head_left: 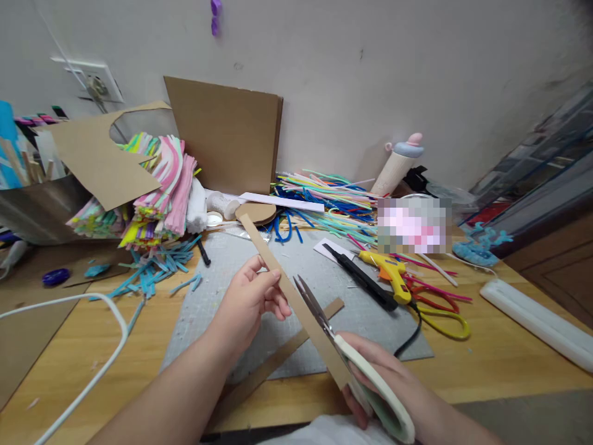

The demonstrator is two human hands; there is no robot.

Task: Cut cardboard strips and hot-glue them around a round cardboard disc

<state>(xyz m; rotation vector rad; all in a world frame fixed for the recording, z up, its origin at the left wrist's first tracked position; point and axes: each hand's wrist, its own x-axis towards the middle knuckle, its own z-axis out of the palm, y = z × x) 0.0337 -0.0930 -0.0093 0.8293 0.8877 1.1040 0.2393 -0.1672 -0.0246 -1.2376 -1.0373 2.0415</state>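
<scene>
My left hand pinches a long brown cardboard strip between thumb and fingers, a little above its middle. The strip slants from upper left to lower right over the mat. My right hand is wrapped round the pale handles of a pair of scissors. Their blades point up and left, slightly apart, along the strip's right side; whether they touch it I cannot tell. The strip's lower end lies by the right hand. Beneath, a second cardboard strip rests across the grey cutting mat.
A yellow glue gun and black utility knife lie right of the mat's middle. Pipe cleaners are heaped behind. Cardboard sheets lean on the wall. A white cable loops at left; a white bar lies right.
</scene>
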